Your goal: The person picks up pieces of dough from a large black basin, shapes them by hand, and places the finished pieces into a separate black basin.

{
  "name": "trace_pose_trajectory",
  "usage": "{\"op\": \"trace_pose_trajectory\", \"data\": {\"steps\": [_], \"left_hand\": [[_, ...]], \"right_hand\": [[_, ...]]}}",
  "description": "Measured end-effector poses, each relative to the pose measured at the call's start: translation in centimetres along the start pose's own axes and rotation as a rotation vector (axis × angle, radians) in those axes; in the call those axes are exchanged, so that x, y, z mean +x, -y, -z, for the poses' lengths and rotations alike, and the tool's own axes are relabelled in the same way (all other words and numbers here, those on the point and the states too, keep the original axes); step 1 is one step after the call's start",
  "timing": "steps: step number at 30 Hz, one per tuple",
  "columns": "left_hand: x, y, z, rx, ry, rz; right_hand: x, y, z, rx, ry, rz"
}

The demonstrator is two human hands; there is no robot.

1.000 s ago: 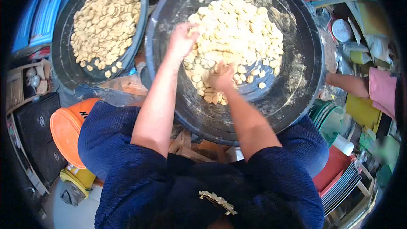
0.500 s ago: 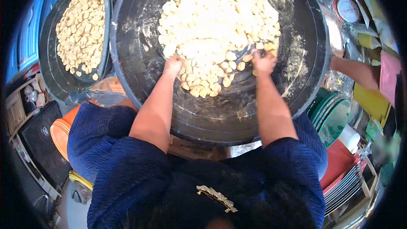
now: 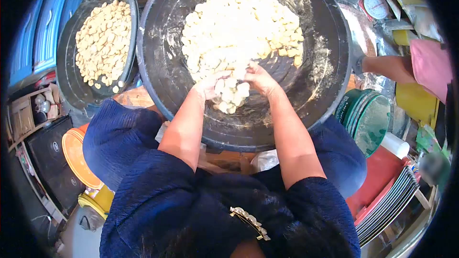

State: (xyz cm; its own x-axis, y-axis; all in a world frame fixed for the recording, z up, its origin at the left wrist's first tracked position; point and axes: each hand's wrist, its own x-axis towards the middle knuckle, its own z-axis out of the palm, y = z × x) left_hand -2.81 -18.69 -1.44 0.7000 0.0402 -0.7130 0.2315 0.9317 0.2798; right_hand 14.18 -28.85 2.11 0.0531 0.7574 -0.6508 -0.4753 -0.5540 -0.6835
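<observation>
A large black basin [image 3: 162, 67] holds a broad heap of pale round pieces [image 3: 239, 24], overexposed in the middle. Near the heap's lower edge my left hand [image 3: 210, 85] and my right hand [image 3: 258, 77] face each other, fingers curved around a small cluster of pieces [image 3: 230, 96]. The fingers of both hands are bent against these pieces, and glare hides some fingertips. Powder and smears mark the basin's inner wall.
A smaller dark tub [image 3: 67, 62] with similar pieces stands at the left. Green stacked basins [image 3: 373, 119] are at the right, near another person's arm [image 3: 389, 68]. A round dial scale [image 3: 376, 5] sits at the upper right.
My right hand has moved left and my left hand slightly right, so they are closer together. The loose pieces near the lower edge are now gathered between them.
</observation>
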Motion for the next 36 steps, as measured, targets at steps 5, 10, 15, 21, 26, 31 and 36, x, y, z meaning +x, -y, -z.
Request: {"op": "trace_pose_trajectory", "data": {"steps": [5,10,15,21,26,31,36], "left_hand": [[-2.6,-1.0,-4.6,0.086,0.11,-0.142],[-2.4,-1.3,-4.0,0.161,-0.012,-0.209],[-2.8,-2.4,-1.1,0.36,-0.218,-0.173],[-0.9,-2.0,5.3,0.482,-0.685,-0.346],[0.9,-1.9,5.8,0.194,-0.705,-0.039],[0.9,-3.1,3.7,-0.11,-0.384,-0.002],[6.6,3.8,4.3,0.381,0.106,0.293]], "right_hand": [[-1.6,1.9,-1.6,0.034,-0.083,0.079],[-1.5,1.7,-1.6,0.024,-0.024,0.202],[-1.1,0.0,2.1,-0.208,-0.447,0.032],[-0.9,-5.9,13.4,-0.745,-0.496,-0.403],[7.4,-12.9,-0.9,0.134,-0.109,-0.503],[7.9,-0.7,-3.4,-0.474,0.57,-0.303],[9.2,2.2,6.0,-0.568,-0.112,-0.041]]}}
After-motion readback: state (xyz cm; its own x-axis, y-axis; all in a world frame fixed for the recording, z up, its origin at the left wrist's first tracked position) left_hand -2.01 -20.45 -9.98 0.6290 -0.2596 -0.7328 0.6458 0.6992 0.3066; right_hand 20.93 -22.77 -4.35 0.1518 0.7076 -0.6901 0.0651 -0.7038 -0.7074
